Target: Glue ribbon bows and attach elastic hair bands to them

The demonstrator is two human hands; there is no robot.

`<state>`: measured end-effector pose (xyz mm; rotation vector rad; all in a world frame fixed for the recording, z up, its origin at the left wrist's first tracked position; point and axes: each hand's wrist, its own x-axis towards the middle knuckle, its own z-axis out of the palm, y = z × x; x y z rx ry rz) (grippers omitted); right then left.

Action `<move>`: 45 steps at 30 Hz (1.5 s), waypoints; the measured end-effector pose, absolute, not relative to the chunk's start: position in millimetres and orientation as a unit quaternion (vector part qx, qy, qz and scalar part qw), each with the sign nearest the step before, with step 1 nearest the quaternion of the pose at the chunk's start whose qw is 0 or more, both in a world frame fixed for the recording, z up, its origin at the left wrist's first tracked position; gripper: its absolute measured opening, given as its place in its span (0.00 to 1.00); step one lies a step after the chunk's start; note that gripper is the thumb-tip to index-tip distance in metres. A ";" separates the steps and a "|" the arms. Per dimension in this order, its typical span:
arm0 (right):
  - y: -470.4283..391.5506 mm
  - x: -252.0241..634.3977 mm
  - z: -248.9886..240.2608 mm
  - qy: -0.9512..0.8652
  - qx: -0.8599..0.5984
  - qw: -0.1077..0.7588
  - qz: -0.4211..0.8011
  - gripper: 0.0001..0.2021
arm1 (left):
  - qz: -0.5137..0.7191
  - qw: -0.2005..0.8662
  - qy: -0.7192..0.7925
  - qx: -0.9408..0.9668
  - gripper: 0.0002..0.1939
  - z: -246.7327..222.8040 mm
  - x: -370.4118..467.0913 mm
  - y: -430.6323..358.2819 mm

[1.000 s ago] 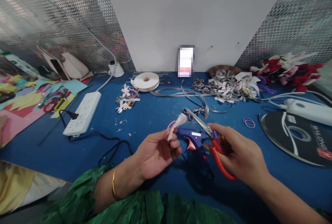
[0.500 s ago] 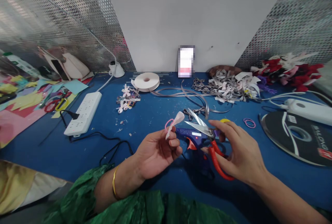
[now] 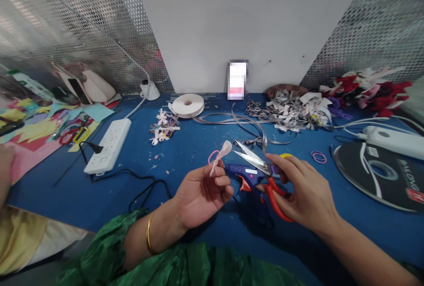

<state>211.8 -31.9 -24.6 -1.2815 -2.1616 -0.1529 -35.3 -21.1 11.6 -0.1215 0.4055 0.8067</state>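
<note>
Between the thumb and fingers of my left hand (image 3: 202, 197) is a small pale pink ribbon bow (image 3: 221, 156) on a pink hair elastic (image 3: 212, 158). My right hand (image 3: 306, 189) holds red-handled scissors (image 3: 280, 204), fingers round the handles. Their blades (image 3: 250, 156) are slightly apart and point at the bow without touching it. Under the scissors lies a blue glue gun (image 3: 247, 172) with an orange trigger and a small red light. It is partly covered by the scissors and my right hand.
A white ribbon roll (image 3: 187, 105) and a small pile of bows (image 3: 163, 127) lie at the back left, near a power strip (image 3: 108, 144). Grey ribbon pieces (image 3: 291, 111) are heaped at the back right. A black reel (image 3: 354, 167) and elastics (image 3: 318, 157) lie right. Another person's arm (image 3: 5, 167) shows far left.
The scissors' blades have come closer together and shifted slightly left toward the bow. My left hand has barely moved. Another person's arm has appeared at the left edge.
</note>
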 end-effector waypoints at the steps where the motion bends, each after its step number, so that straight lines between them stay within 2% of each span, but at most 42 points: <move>1: -31.9 211.4 -24.5 -0.817 -0.485 0.305 -0.066 0.26 | 0.389 0.898 0.197 -0.057 0.07 10.8 -35.1 -21.2; 16: -33.2 208.8 -21.9 -0.823 -0.468 0.280 -0.163 0.23 | 0.384 0.894 0.222 -0.058 0.07 9.9 -32.2 -22.5; 25: -37.1 211.2 -20.4 -0.806 -0.475 0.265 -0.234 0.27 | 0.382 0.897 0.209 -0.077 0.07 10.6 -31.9 -22.9; 32: -38.0 210.9 -21.0 -0.802 -0.480 0.264 -0.241 0.30 | 0.387 0.897 0.197 -0.081 0.08 9.5 -33.1 -22.4; 45: -36.9 210.1 -18.3 -0.826 -0.453 0.246 -0.229 0.23 | 0.373 0.899 0.219 -0.062 0.05 9.2 -31.1 -23.5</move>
